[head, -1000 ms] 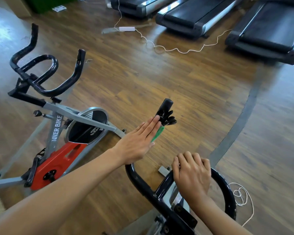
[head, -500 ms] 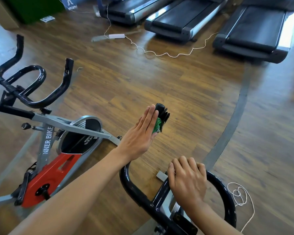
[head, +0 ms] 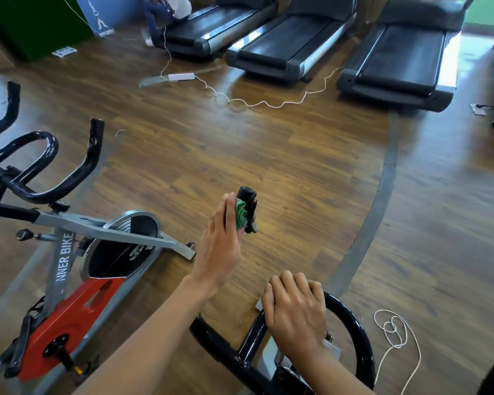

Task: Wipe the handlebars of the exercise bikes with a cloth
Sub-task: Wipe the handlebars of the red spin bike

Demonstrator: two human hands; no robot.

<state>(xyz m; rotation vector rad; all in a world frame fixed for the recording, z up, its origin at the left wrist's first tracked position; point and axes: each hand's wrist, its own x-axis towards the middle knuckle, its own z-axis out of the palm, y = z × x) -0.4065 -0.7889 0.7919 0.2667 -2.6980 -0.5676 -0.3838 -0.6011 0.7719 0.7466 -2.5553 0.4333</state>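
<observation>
Cloth (head: 240,213) pressed on a bike bar by a flat left grip (head: 220,252).
Far left: red bike (head: 69,317) standing on the wood floor (head: 268,155), with its own curved black bars (head: 94,146) up high and nothing touching them. Next, left grip reaching forward, fingers straight and together, not curled, pushing the green cloth against the upright bar end (head: 246,195). Cloth bunched up between fingers and bar end, touching both. Just right and nearer, right grip (head: 294,309) closed over the top of the round black handlebar loop (head: 354,320), fingers curled round it. Further right, white cord (head: 393,327) lying in loops on the floor. Along the top, three black treadmills (head: 291,47) side by side, well apart from both grips.
</observation>
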